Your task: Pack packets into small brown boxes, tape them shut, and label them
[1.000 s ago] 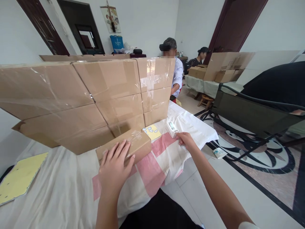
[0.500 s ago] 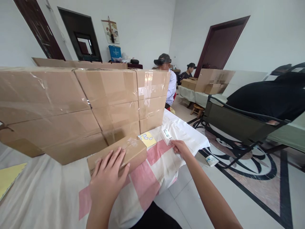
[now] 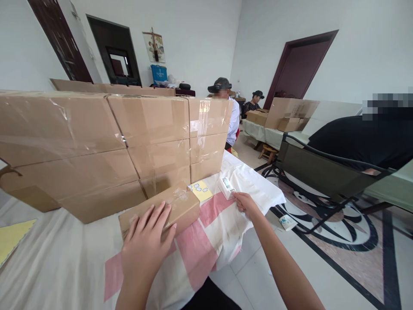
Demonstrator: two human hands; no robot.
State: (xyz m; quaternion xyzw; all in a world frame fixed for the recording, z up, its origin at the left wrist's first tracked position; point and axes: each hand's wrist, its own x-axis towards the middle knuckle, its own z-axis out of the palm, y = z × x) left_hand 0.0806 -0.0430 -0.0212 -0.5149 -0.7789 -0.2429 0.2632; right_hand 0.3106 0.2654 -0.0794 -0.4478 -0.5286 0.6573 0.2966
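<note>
A long brown cardboard box point(image 3: 183, 204), taped on top, lies on the cloth-covered table. My left hand point(image 3: 146, 241) rests flat on its near left part with the fingers spread. To the right, a small white box point(image 3: 227, 187) with a greenish print on top stands on the cloth. My right hand point(image 3: 245, 204) has its fingers pinched at the near right corner of this white box; what lies between the fingertips is partly hidden. Between the two boxes is a yellow card point(image 3: 200, 190) with small pale blue-edged labels on it.
Stacked taped cartons point(image 3: 151, 129) form a wall behind the long box. Another yellow sheet point(image 3: 14, 237) lies at the left. A person point(image 3: 232, 122) sits beyond the cartons. On the right, someone in black sits in a folding chair point(image 3: 318, 174). A white packet point(image 3: 288, 222) is on the floor.
The view has shifted slightly, so the room sits a little lower and further right. Both hands stay where they were on the boxes.
</note>
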